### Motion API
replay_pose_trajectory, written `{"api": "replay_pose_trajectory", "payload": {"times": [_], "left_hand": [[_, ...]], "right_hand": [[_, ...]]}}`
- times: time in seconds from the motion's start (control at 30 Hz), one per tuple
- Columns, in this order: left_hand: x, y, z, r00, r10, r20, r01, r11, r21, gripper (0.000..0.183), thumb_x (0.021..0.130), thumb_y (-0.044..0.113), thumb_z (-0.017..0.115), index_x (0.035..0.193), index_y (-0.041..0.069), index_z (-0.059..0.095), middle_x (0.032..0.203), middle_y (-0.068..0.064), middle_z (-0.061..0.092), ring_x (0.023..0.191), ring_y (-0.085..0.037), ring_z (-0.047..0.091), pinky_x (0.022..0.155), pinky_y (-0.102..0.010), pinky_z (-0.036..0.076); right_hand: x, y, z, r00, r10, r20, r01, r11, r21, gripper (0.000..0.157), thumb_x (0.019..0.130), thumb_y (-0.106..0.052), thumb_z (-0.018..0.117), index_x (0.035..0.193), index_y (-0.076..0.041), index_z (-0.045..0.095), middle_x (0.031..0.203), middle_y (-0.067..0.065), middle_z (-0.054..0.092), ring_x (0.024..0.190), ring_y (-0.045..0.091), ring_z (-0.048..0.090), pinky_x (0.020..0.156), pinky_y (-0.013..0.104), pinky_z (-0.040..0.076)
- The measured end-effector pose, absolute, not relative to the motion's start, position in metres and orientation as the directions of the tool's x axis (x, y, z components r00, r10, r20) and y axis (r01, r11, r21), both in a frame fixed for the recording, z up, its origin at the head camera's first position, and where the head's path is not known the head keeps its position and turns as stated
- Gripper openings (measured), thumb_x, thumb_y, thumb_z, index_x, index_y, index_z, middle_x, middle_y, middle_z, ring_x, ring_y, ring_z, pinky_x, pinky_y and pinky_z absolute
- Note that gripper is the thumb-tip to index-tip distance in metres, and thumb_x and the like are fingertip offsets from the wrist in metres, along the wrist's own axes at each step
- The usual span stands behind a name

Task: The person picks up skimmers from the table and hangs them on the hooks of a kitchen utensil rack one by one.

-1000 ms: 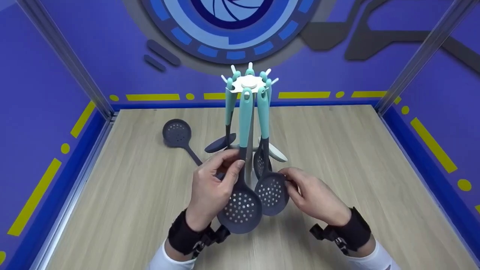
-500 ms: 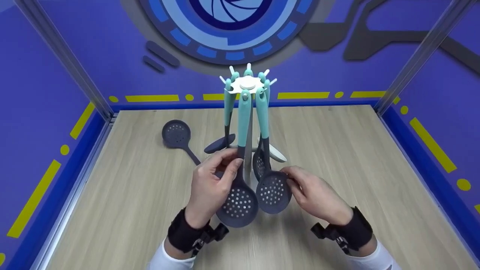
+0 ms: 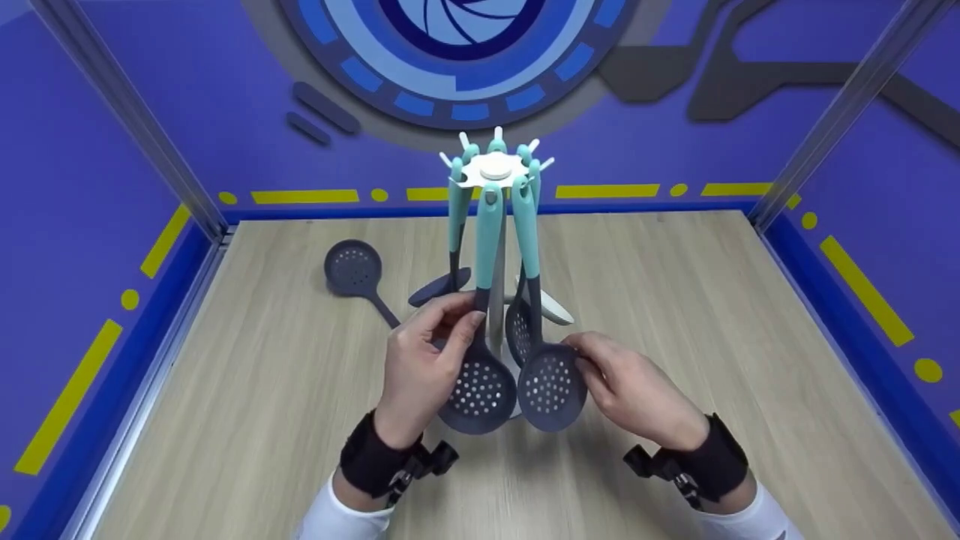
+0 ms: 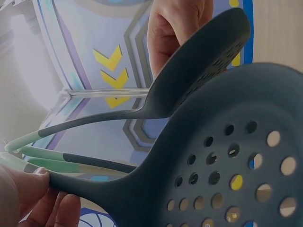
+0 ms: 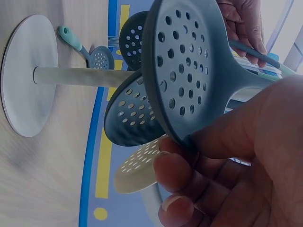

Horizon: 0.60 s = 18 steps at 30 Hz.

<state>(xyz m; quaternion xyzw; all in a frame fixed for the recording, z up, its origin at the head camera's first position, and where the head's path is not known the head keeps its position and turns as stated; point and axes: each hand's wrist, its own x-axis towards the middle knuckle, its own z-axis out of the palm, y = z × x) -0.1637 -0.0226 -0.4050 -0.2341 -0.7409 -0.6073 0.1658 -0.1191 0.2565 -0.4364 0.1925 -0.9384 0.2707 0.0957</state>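
Kitchen utensils with mint handles and dark heads hang from a white rotating-style rack top (image 3: 495,171) on a central post. My left hand (image 3: 421,367) pinches the dark neck of the front skimmer (image 3: 480,397), thumb in front and fingers behind. Its handle top sits at a front hook. My right hand (image 3: 637,390) pinches the right rim of a second skimmer (image 3: 553,390), hanging just beside the first. In the right wrist view, thumb and fingertips meet at this skimmer's edge (image 5: 184,66). The left wrist view shows the first skimmer's holes (image 4: 236,182) close up.
Another skimmer (image 3: 354,266) lies on the wooden table at the left. Behind the held ones hang a dark ladle-like head (image 3: 441,288) and a pale head (image 3: 555,306). The rack's round white base (image 5: 28,109) shows in the right wrist view. Blue panels enclose the table.
The left-hand skimmer's bowl has risen and swung back toward the post, with the left hand slightly higher. The right-hand skimmer has shifted a little to the right, away from the first.
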Motion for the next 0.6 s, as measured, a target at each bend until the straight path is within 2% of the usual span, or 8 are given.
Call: {"api": "replay_pose_trajectory", "payload": {"times": [0.37,0.6], "left_hand": [[-0.1694,-0.0181,-0.4098,-0.817,0.158,0.555,0.575,0.145,0.805,0.022,0.101,0.019,0.072,0.123,0.019,0.074,0.112,0.006,0.076,0.096,-0.009,0.072,0.078,-0.029,0.062],[-0.1714,-0.0177,-0.413,-0.82,0.167,0.547,0.57,0.163,0.805,0.025,0.1,0.016,0.073,0.125,0.02,0.073,0.112,0.006,0.075,0.098,-0.009,0.072,0.08,-0.028,0.062]], "right_hand": [[-0.1183,0.2557,-0.4363,-0.901,-0.33,0.281,-0.43,0.762,-0.485,0.024,0.104,-0.007,0.061,0.123,-0.02,0.066,0.112,-0.011,0.07,0.102,0.001,0.066,0.087,0.03,0.06],[-0.1193,0.2529,-0.4383,-0.898,-0.344,0.276,-0.439,0.75,-0.495,0.024,0.105,-0.008,0.06,0.125,-0.021,0.065,0.113,-0.011,0.069,0.102,0.0,0.066,0.086,0.029,0.06]]}}
